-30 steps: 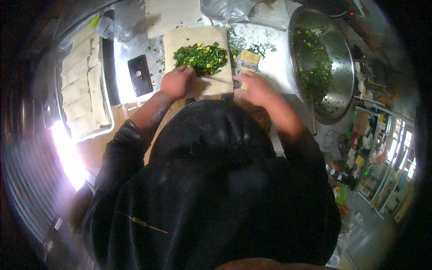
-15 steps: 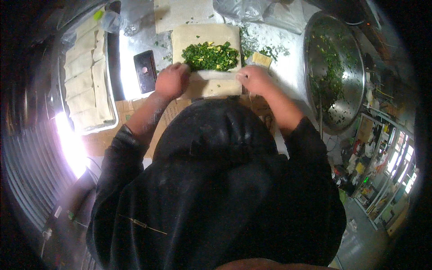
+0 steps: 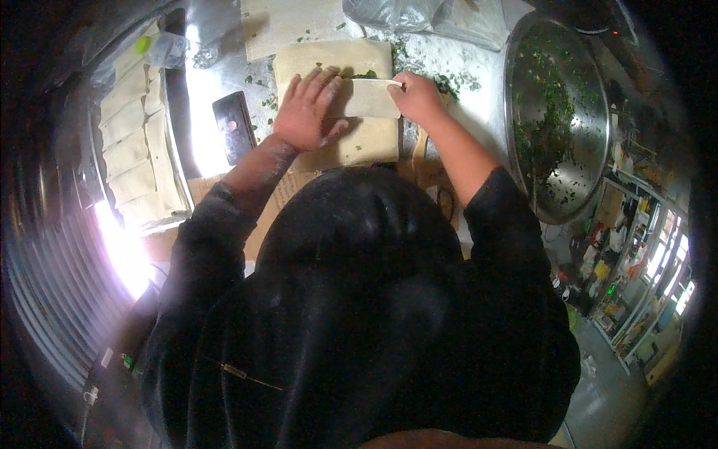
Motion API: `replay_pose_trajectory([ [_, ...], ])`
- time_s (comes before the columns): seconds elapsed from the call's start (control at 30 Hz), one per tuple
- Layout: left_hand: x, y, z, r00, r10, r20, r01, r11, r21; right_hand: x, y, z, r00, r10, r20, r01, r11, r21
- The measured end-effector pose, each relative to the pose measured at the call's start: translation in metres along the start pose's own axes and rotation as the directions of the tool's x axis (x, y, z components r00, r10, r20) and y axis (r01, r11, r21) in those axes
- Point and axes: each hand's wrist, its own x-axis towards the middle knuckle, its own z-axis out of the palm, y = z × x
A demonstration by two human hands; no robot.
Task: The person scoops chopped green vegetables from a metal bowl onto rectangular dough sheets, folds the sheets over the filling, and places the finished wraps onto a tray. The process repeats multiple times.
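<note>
A stack of pale dough sheets [image 3: 359, 150] lies in front of me, scattered with a few green bits. The top dough sheet [image 3: 366, 99] is folded over the chopped greens [image 3: 365, 75], and only a thin strip of them shows at its far edge. On the left part of this fold my left hand [image 3: 305, 111] lies flat, fingers spread. At the fold's far right corner my right hand [image 3: 419, 97] pinches the sheet's edge between thumb and fingers. A wooden handle [image 3: 420, 144] shows below my right wrist; its other end is hidden.
At right stands a large steel bowl [image 3: 523, 161] with leftover chopped greens. A tray [image 3: 187, 196] of folded dough pieces is at left, a dark phone [image 3: 234, 127] beside my left hand. White flour [image 3: 479, 75] covers the tabletop at right; plastic bags [image 3: 441, 19] lie behind.
The near edge of the top sheet has been brought away from me over the greens, covering them. My left hand has opened flat onto it; my right hand has moved farther out, still pinching.
</note>
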Motion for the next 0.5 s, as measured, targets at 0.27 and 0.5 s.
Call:
replay_pose_trajectory([
  [0.27,-0.024,0.025,0.016,0.994,0.006,0.109,-0.009,1.000,0.023,-0.050,-0.030,0.026,0.826,-0.550,0.123,0.561,0.778,-0.283],
  [0.5,-0.021,0.018,0.022,0.999,-0.014,0.039,0.013,1.000,0.023,-0.039,-0.030,0.030,0.785,-0.618,0.026,0.573,0.710,-0.410],
])
